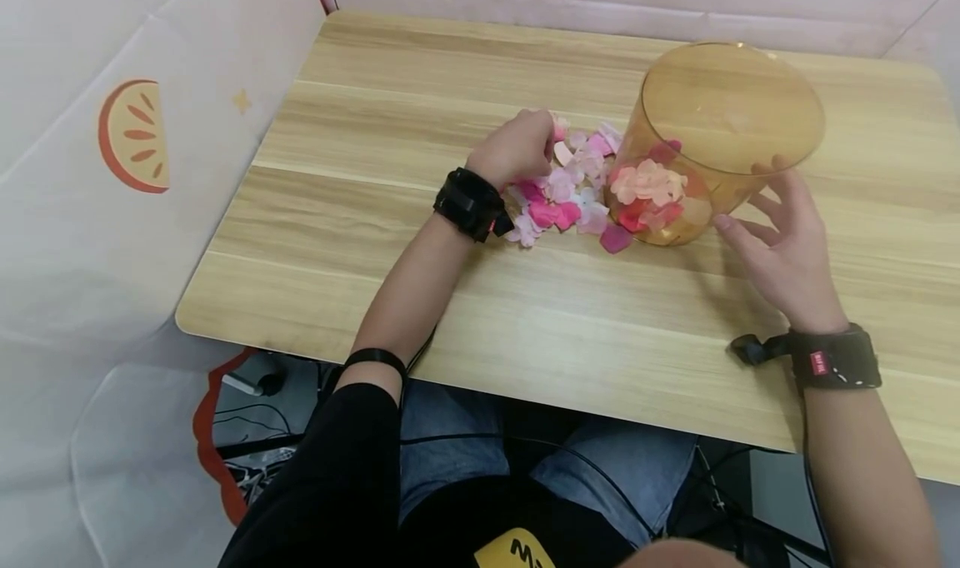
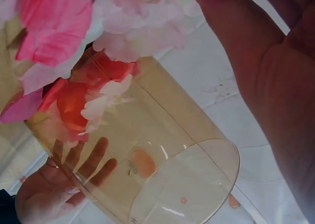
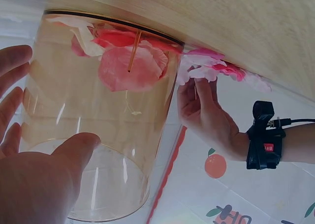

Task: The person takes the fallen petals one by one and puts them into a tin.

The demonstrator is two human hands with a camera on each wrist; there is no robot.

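Head view: amber tub (image 1: 738, 110) with petals (image 1: 648, 186) inside.

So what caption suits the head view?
Left hand on petals, right hand open beside amber jar.

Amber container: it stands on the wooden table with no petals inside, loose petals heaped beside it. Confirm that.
Not quite. The amber container does stand on the wooden table with loose petals heaped beside it, but petals already lie inside on its bottom, as the head view shows.
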